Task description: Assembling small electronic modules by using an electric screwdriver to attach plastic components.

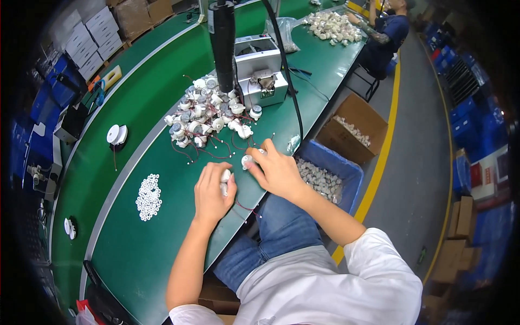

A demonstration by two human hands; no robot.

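My left hand (212,194) is closed around a small white plastic motor part (225,181) over the front edge of the green worktable (179,233). Thin red and dark wires trail below it toward my lap. Just to the right, my right hand (279,169) pinches a small round white motor part (246,161) between thumb and fingers. Beyond both hands lies a heap of white and grey small motors (203,114) with red wires. Some of their wire ends stretch toward my fingers. To the left, many small white rings (149,197) lie in a flat pile.
A black cylindrical tool (221,49) hangs over the heap, beside a grey-white bench machine (262,81). Right of the table stand a blue bin (356,181) of small parts and a cardboard box (374,119). A co-worker (387,30) sits at the far end near another pile (333,27).
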